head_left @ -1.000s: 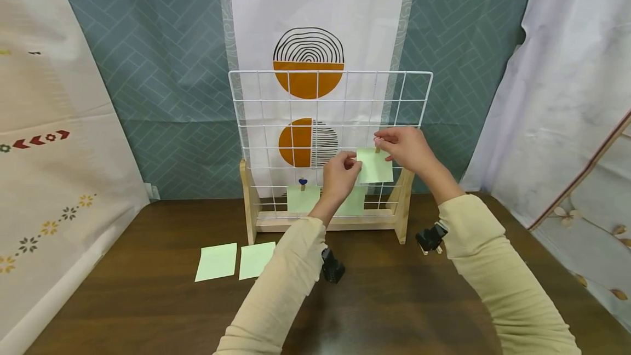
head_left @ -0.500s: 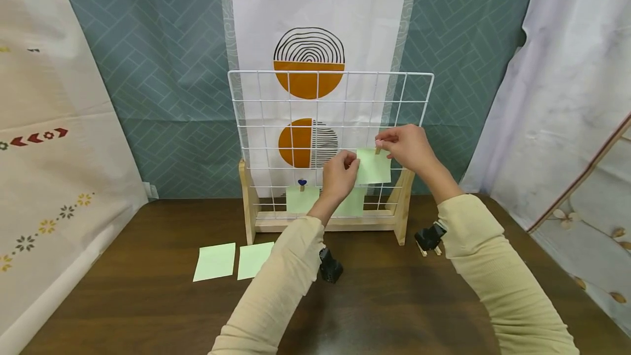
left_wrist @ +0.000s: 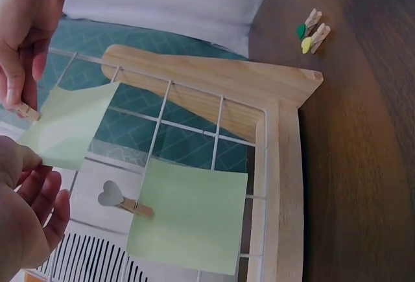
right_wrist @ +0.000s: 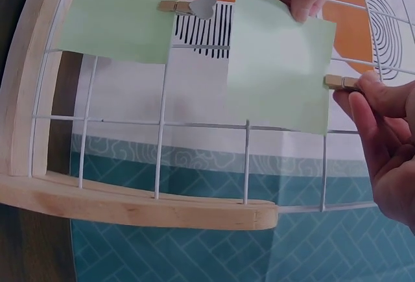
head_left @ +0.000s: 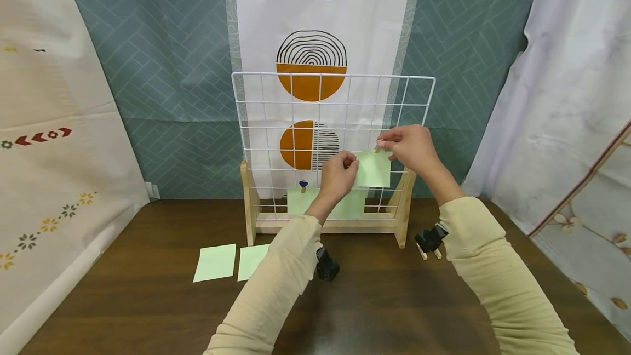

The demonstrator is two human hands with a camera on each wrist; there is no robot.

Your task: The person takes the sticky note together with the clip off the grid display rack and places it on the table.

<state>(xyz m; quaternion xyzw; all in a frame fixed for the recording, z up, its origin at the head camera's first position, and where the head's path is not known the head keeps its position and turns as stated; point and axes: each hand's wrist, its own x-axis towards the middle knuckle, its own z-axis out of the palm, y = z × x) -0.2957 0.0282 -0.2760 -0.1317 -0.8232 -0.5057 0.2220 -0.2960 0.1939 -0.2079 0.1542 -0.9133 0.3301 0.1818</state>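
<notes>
A pale green paper note (head_left: 373, 169) is held up against the white wire grid (head_left: 333, 104). My left hand (head_left: 338, 175) pinches the note's left edge between thumb and fingers. At the note's top edge, my right hand (head_left: 411, 148) pinches a small wooden clothespin (right_wrist: 342, 82), whose tip sits at the paper's edge in the right wrist view. Lower on the grid hangs another green note (left_wrist: 188, 217), clipped with a clothespin bearing a silver-grey heart (left_wrist: 111, 194). Left of it in the head view, a further note (head_left: 299, 201) hangs from a clothespin with a dark blue heart (head_left: 303, 183).
Two loose green notes, a left one (head_left: 215, 263) and a right one (head_left: 252, 261), lie on the dark wooden table (head_left: 148, 305). Clothespins with a green heart (left_wrist: 301, 30) and a yellow heart (left_wrist: 307, 45) lie right of the wooden stand (head_left: 405, 207).
The raised note has shifted slightly down relative to the clothespin, which now shows less over its top edge. Both hands keep nearly the same places and grips.
</notes>
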